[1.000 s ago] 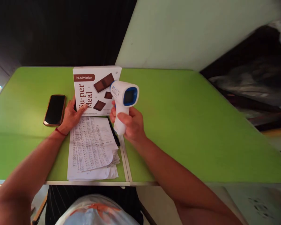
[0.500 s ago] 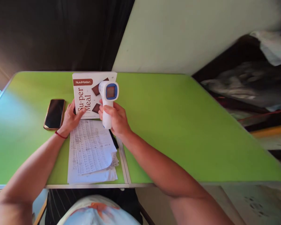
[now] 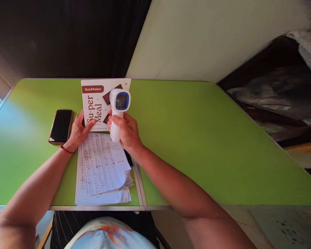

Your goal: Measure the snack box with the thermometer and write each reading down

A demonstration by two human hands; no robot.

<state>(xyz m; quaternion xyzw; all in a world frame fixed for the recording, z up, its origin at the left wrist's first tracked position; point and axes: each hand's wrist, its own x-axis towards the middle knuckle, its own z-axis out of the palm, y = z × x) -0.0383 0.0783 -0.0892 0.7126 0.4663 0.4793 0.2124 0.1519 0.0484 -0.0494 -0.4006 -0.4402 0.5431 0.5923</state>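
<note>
My left hand (image 3: 80, 130) grips the lower left corner of a white and brown "NutriMotion Su-per Meal" box (image 3: 92, 103), thumb on its front and fingers behind its edge. The box stands propped up with its printed face toward me. Wrapped round the handle of a white infrared thermometer (image 3: 115, 129) is my right hand (image 3: 126, 131). The thermometer is held upright in front of the box's right side, its blue-framed screen facing me, and hides part of the print. Its trigger is hidden behind the handle.
Handwritten papers (image 3: 101, 173) lie in a stack below the box, partly over a dark object (image 3: 128, 158) whose kind I cannot make out. A phone (image 3: 60, 126) rests left of my left hand. The green table (image 3: 209, 145) has a metal seam.
The thermometer's screen has gone from a reddish glow to dark. My right hand and the thermometer have shifted very slightly left; my left hand keeps its grip on the box.
</note>
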